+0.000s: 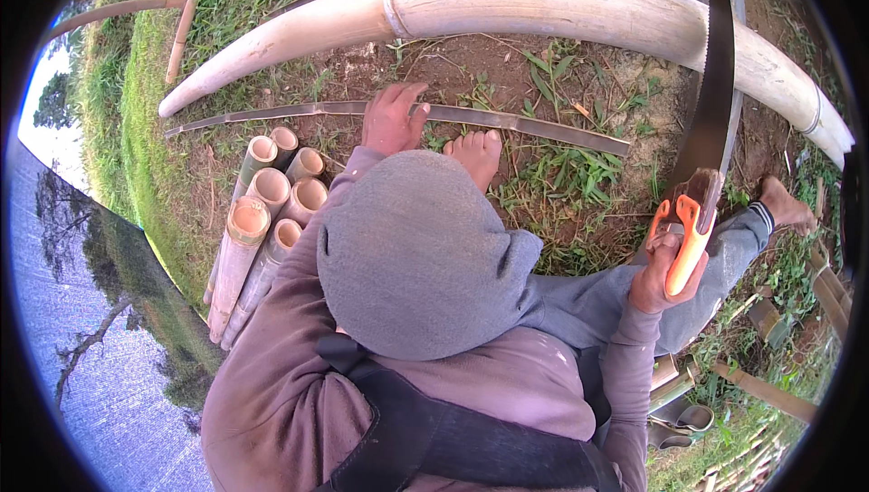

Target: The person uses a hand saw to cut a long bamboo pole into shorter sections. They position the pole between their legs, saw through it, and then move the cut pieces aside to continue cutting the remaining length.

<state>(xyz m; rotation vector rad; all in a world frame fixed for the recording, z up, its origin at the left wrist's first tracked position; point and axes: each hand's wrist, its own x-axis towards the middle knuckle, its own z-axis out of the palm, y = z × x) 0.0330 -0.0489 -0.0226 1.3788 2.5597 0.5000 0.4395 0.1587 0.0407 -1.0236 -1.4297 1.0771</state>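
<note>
My right hand (665,273) is wrapped around the orange handle of a handsaw (711,85). The saw's long dark blade points away from me and crosses over the right part of a thick, pale bamboo pole (543,5). My left hand (393,121) is over a thin bamboo strip (299,112) on the near side of the pole. Its thumb and fingers are apart; whether it touches the strip I cannot tell. Just right of that hand, my bare foot (475,155) rests beside the strip.
Several cut bamboo tubes (268,220) are bundled at my left. A blue-grey sheet (109,329) stands at far left. Offcuts (674,383) and a bamboo slat (765,392) lie at lower right. Grass and weeds (570,166) grow from the soil around me.
</note>
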